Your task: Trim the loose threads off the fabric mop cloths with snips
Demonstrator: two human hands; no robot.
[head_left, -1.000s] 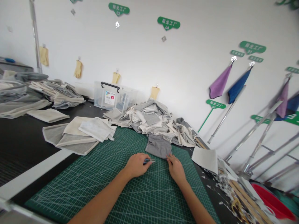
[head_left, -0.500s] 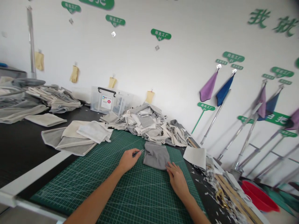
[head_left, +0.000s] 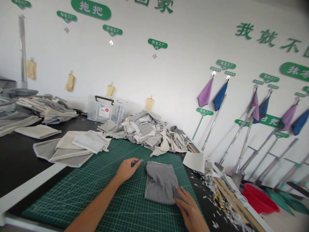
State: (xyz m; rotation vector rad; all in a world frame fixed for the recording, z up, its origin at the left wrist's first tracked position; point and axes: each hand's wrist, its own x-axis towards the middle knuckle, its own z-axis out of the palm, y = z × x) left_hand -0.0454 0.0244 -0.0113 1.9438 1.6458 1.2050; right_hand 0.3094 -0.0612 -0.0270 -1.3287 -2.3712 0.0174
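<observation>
A grey folded cloth (head_left: 161, 183) lies flat, slightly wrinkled, on the green gridded cutting mat (head_left: 116, 206). On the cloth's near right corner rests my right hand (head_left: 188, 206), fingers stretched out and pressing lightly, not wrapped around it. To the left of the cloth, my left hand (head_left: 127, 169) is closed round small thread snips (head_left: 137, 162), whose pointed metal tips face right, apart from the cloth. Beyond the mat's far edge is a heap of grey and cream cloths (head_left: 145, 127), one cream piece hanging onto the mat.
Several loose cloths (head_left: 72, 148) overlap the mat's left edge, with folded stacks (head_left: 48, 109) behind. A clear plastic box (head_left: 93, 111) stands near the wall. At right are a white piece (head_left: 194, 162), scraps, gold-handled scissors (head_left: 218, 199), wooden strips (head_left: 231, 196) and a red basin (head_left: 259, 199).
My right hand has drawn the grey cloth nearer to me, away from the heap. A cream cloth at the heap's front now reaches further onto the mat. My left hand still holds the snips.
</observation>
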